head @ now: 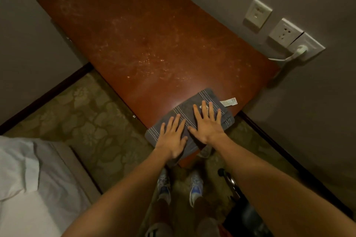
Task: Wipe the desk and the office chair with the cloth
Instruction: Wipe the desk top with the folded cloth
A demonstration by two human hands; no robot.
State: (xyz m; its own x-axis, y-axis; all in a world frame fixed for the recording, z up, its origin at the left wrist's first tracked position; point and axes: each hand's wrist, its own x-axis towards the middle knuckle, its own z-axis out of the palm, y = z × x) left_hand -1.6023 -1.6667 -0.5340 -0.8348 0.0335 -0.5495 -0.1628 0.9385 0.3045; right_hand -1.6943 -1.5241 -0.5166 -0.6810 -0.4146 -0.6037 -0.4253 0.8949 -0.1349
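Both hands lay flat on the cloth (pixel 189 121), fingers spread and palms down, neither grip closed around anything: the left hand (pixel 172 136) pressed the end nearest the person, the right hand (pixel 209 123) the end further along, the two almost touching thumb to thumb. There was one cloth, grey with thin dark and pale stripes near its ends, folded into a thick rectangle, with a white label (pixel 229 101) sticking out at its far corner. It sat at the near end of the reddish-brown tabletop (pixel 146 40), overhanging the near edge. Beyond the cloth the tabletop showed pale smears and specks. Three white wall plates (pixel 285 32) stood beside the tabletop, one with a plug in it.
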